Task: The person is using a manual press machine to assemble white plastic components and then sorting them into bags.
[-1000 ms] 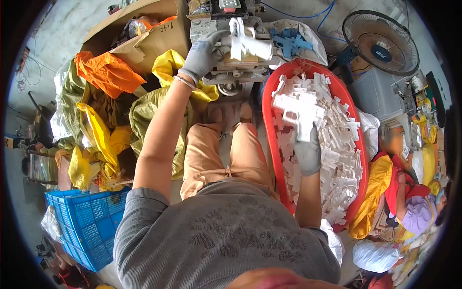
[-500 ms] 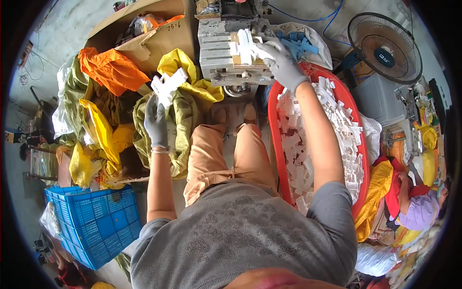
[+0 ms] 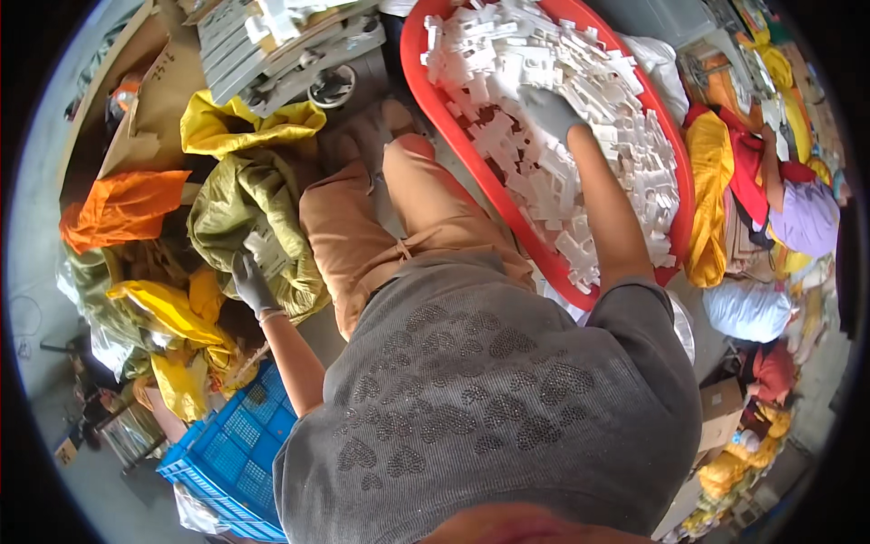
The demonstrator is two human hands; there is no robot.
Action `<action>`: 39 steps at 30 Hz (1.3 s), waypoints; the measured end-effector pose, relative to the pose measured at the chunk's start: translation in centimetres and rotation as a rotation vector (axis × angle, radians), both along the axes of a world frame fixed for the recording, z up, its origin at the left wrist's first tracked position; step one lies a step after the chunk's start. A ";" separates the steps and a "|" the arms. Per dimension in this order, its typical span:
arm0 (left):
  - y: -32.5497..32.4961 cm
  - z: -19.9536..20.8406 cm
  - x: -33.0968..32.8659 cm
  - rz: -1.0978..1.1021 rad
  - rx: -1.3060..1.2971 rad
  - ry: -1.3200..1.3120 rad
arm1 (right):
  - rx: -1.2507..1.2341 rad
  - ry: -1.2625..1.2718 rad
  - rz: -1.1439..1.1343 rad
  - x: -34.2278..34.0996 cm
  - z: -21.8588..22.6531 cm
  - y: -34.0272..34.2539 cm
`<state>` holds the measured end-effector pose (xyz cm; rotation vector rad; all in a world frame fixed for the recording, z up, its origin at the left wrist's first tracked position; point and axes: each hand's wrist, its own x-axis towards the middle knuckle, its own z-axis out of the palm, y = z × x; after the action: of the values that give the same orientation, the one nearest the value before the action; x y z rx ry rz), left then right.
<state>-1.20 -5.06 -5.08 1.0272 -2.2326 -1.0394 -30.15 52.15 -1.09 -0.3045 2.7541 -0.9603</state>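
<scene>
My left hand (image 3: 253,285), in a grey glove, is low at the left beside the olive woven sack (image 3: 217,201). A white plastic part (image 3: 265,248) lies at the sack's mouth just past my fingertips, apart from them as far as I can see; the fingers look stretched out. My right hand (image 3: 549,112), gloved in grey too, reaches over the red oval tub (image 3: 412,54) among many white plastic parts (image 3: 625,136). Blur at its fingertips hides whether it grips a part.
The grey metal machine (image 3: 240,54), with white pieces on top, stands beyond my feet. At left are a cardboard box (image 3: 168,95), orange cloth (image 3: 127,207), yellow sacks (image 3: 245,122) and a blue crate (image 3: 231,449). Another person's lilac sleeve (image 3: 805,218) shows at right.
My view has swung right. My right hand has left the machine top and moved over the tub. My left hand has lowered, and its white part is now down at the sack.
</scene>
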 end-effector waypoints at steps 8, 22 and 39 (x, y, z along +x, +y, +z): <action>6.3 0.8 -3.5 -0.208 0.087 0.047 | 0.688 0.205 0.052 7.2 -15.4 -1.3; 18.7 10.0 -11.1 -0.845 0.033 0.103 | -0.638 -0.004 0.034 7.2 2.5 -1.2; 25.4 12.4 -11.7 -0.653 1.077 0.444 | -0.681 0.250 0.197 15.1 4.5 -17.6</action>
<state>-12.87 20.39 7.33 0.2644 -1.5671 -2.5936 -15.01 34.56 3.41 -0.8290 2.4295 -1.8799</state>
